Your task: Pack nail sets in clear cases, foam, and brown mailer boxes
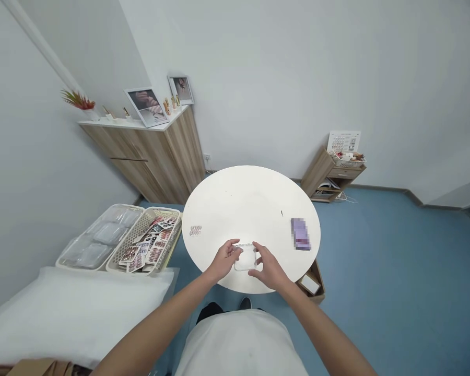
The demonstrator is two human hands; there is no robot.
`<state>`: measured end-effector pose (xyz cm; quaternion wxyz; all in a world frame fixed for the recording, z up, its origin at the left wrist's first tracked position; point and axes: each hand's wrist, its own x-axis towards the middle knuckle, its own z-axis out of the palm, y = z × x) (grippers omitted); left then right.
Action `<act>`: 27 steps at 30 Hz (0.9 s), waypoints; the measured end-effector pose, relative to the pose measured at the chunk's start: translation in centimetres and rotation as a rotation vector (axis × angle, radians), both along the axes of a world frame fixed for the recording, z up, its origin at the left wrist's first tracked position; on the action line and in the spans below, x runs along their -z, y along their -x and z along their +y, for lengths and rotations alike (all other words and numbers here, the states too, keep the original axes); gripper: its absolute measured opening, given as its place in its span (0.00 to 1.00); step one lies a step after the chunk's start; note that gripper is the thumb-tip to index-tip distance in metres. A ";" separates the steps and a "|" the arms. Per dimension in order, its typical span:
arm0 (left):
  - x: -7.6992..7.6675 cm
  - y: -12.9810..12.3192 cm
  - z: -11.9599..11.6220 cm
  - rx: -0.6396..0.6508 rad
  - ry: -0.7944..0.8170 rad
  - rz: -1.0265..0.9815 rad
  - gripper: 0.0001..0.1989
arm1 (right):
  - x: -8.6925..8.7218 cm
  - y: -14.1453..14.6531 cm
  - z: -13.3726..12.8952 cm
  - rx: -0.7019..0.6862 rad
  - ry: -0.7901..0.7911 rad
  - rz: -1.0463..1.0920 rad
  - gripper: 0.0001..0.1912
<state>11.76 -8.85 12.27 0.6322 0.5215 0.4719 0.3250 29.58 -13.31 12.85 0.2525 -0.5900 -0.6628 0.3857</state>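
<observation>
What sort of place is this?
Probably a nail studio or packing room: cards of nail-like pieces in a basket, framed hand pictures on the wood-look cabinet.

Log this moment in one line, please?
left hand: holds clear case, left side; right hand: holds its right side; white table: below; nail set: table's left; purple item: table's right

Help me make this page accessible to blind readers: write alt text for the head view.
A person's left hand and right hand hold a clear, rectangular, plastic-looking case over a white, rounded table. Two rows of small pinkish ovals lie left, a pixelated purple rectangular object right.
</observation>
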 end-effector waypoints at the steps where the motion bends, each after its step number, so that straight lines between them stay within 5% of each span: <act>1: 0.1 -0.1 0.2 0.005 0.009 0.008 0.24 | 0.2 -0.1 0.1 0.016 0.010 0.002 0.41; 8: 1.3 0.8 1.1 0.100 -0.097 0.128 0.33 | 0.6 0.5 0.9 0.123 0.030 0.001 0.40; 17: 0.5 3.1 3.7 0.395 -0.325 0.352 0.46 | 0.4 1.8 1.8 0.216 0.131 -0.024 0.40; 27: 2.7 3.4 6.2 0.515 -0.350 0.348 0.36 | 2.7 2.6 2.3 0.233 0.175 -0.058 0.42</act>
